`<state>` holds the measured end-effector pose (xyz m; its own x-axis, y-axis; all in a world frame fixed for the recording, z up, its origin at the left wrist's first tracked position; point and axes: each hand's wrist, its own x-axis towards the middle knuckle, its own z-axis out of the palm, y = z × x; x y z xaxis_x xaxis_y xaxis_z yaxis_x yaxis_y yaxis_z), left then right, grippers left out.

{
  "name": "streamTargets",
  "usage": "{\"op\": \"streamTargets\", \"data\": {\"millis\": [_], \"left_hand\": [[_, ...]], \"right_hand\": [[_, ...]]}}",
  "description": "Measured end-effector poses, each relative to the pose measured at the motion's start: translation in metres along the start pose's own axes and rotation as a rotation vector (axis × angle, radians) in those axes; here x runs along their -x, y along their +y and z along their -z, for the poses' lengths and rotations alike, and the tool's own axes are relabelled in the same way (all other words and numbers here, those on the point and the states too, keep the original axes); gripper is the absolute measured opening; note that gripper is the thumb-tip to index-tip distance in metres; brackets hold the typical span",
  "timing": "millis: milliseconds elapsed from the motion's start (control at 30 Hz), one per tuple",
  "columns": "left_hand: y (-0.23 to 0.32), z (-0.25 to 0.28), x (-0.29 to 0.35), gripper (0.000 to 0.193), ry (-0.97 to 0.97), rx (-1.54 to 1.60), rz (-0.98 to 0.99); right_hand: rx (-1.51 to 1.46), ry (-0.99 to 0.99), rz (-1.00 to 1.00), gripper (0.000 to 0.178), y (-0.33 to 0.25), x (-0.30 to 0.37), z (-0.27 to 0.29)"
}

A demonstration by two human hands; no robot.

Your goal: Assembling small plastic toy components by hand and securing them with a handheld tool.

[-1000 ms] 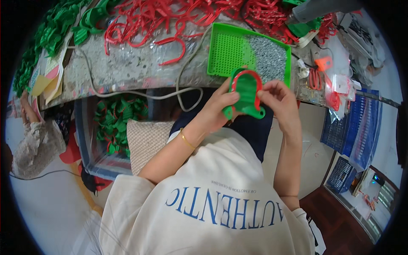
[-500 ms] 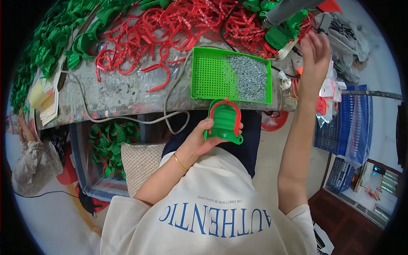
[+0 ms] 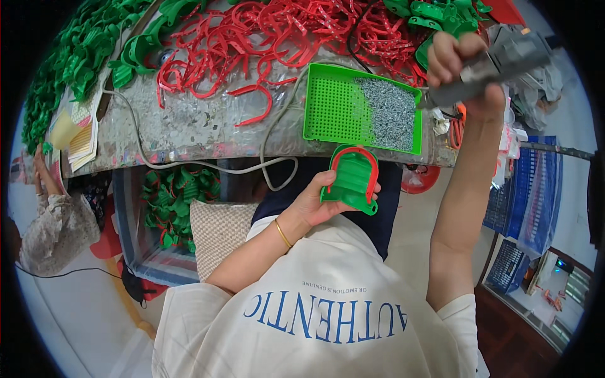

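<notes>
My left hand point(image 3: 313, 203) is closed around a green plastic shell point(image 3: 348, 183), holding it over my lap just below the table edge. A red U-shaped strip point(image 3: 374, 181) lies along the shell's curved rim. Raised at the upper right, my right hand point(image 3: 445, 62) grips a dark grey electric screwdriver point(image 3: 504, 63), its narrow end pointing left toward the tray. Between the hands, a bright green perforated tray point(image 3: 337, 113) rests at the table's front edge. Small silver screws point(image 3: 392, 116) are heaped in its right part.
Red U-shaped strips point(image 3: 252, 38) and green shells point(image 3: 75, 60) are piled across the table point(image 3: 189, 129). A grey cable point(image 3: 135, 135) loops over its front edge. Below stands a crate point(image 3: 135, 246) of assembled parts. Another person's sleeve point(image 3: 60, 230) shows at far left; blue baskets point(image 3: 535, 189) stand right.
My right hand, empty-looking before beneath the hanging screwdriver, now grips it and has brought it lower, to the tray's right. The whole view has shifted slightly; my left hand keeps holding the shell.
</notes>
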<state>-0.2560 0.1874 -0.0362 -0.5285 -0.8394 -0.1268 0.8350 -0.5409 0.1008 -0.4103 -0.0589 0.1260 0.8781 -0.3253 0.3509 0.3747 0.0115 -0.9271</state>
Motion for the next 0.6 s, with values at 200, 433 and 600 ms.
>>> {"op": "streamTargets", "data": {"millis": [200,433,600], "left_hand": [[0.001,0.002,-0.001,0.079,0.010,0.047,-0.032],[-0.002,0.016,-0.004,0.079,-0.002,0.105,-0.038],[-0.004,0.021,-0.005,0.080,-0.020,0.119,-0.059]], "right_hand": [[0.085,0.164,0.061,0.046,0.001,-0.001,-0.052],[0.268,0.691,0.171,0.033,0.024,-0.001,-0.082],[0.347,0.824,0.207,0.020,0.062,-0.004,-0.092]]}}
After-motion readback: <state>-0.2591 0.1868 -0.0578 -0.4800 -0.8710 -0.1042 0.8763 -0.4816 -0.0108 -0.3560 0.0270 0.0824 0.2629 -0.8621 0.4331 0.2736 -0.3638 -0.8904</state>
